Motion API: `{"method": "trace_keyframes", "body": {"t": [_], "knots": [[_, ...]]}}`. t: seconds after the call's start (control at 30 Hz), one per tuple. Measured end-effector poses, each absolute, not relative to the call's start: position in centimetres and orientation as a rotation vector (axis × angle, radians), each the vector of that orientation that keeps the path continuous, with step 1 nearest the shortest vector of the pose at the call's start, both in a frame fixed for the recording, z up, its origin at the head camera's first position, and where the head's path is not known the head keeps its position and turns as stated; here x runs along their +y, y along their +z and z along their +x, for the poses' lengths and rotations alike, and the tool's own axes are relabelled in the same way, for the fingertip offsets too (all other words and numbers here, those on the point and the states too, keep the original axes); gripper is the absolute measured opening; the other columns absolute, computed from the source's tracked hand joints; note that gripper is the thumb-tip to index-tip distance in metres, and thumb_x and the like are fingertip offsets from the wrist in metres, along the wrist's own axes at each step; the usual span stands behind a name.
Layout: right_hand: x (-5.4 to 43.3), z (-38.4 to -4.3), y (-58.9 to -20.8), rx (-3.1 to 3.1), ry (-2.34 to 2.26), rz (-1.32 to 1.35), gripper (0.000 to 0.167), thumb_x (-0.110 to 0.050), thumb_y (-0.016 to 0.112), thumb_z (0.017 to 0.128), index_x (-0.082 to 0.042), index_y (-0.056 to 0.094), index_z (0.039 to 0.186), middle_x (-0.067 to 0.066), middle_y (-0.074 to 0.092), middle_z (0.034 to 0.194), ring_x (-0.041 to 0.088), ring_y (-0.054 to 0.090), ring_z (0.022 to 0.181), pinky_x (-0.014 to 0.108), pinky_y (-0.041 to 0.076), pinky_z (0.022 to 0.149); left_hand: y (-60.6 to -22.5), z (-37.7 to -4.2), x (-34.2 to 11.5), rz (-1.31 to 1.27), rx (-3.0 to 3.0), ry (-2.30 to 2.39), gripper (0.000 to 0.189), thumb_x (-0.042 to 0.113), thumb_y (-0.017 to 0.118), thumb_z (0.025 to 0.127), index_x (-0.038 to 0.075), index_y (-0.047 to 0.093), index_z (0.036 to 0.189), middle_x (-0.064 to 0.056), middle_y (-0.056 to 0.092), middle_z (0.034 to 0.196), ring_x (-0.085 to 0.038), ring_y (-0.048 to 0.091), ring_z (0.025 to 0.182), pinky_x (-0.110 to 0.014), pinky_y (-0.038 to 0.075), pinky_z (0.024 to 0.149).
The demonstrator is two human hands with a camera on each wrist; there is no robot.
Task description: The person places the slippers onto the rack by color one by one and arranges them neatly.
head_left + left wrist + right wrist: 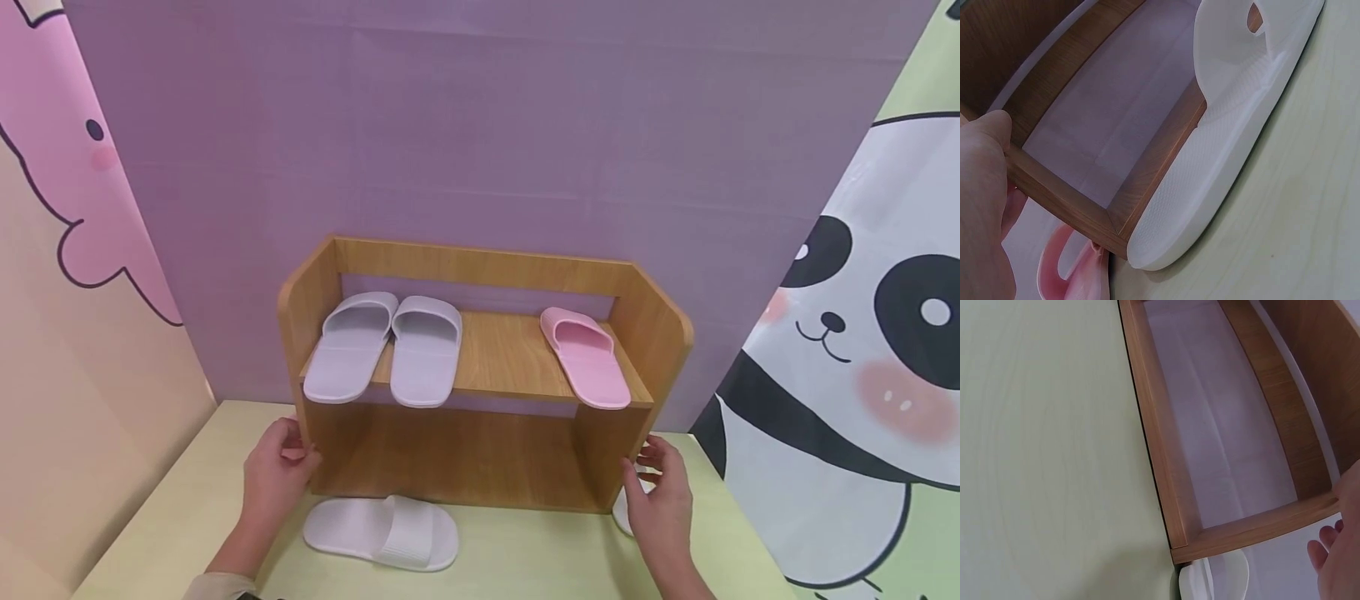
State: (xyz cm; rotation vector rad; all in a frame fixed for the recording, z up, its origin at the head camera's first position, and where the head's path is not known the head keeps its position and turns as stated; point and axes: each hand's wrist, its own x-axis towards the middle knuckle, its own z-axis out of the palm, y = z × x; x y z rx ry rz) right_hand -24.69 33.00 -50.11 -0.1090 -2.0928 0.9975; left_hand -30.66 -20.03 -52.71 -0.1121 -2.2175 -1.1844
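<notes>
A wooden two-tier shoe rack (498, 354) stands between my hands. My left hand (277, 467) grips its left side panel, thumb on the front edge; the left wrist view shows this panel (1054, 194) between thumb and fingers. My right hand (663, 500) holds the right side panel, thumb towards the inner side and fingers outside; its grip is partly cut off in the right wrist view. Two pale lilac slippers (427, 354) lie side by side on the upper shelf's left. One pink slipper (588, 358) lies on its right. The lower tier holds nothing.
A white slipper (345, 525) lies sideways on the table (540, 558) before the rack. Outside the left panel is another pink slipper (1075, 269). White footwear (1194, 584) lies beyond the right panel, partly hidden. A purple backdrop (480, 125) rises behind.
</notes>
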Motion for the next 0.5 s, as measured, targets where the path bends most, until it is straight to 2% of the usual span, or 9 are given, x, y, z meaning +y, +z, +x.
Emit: {"method": "trace_keyframes", "body": {"t": [0.13, 0.2, 0.5], "knots": [[33.0, -25.2, -50.5, -2.079, 1.019, -0.126, 0.044, 0.005, 0.077, 0.098, -0.002, 0.062, 0.139, 0.012, 0.071, 0.120, 0.001, 0.062, 0.100, 0.004, 0.048, 0.082, -52.5, -30.5, -20.0, -0.113, -2.213, -1.181, 0.030, -0.005, 0.080, 0.090, 0.007, 0.066, 0.114, -0.010, 0.074, 0.107, -0.030, 0.075, 0.094, -0.019, 0.058, 0.075], [33.0, -25.5, -50.7, -2.058, 1.030, -0.132, 0.041, 0.004, 0.077, 0.098, -0.002, 0.064, 0.136, 0.011, 0.074, 0.118, -0.004, 0.061, 0.098, 0.005, 0.050, 0.080, -52.5, -30.5, -20.0, -0.113, -2.212, -1.183, 0.030, -0.004, 0.080, 0.090, 0.007, 0.066, 0.114, -0.010, 0.074, 0.107, -0.030, 0.074, 0.094, -0.019, 0.058, 0.075], [32.5, -26.2, -51.3, -2.001, 1.023, -0.189, 0.032, 0.001, 0.074, 0.100, -0.003, 0.068, 0.130, 0.010, 0.076, 0.112, -0.003, 0.061, 0.094, 0.003, 0.048, 0.074, -52.5, -30.5, -20.0, -0.100, -2.219, -1.188, 0.031, -0.006, 0.081, 0.089, 0.008, 0.066, 0.113, -0.009, 0.074, 0.107, -0.029, 0.074, 0.094, -0.020, 0.059, 0.075]]}}
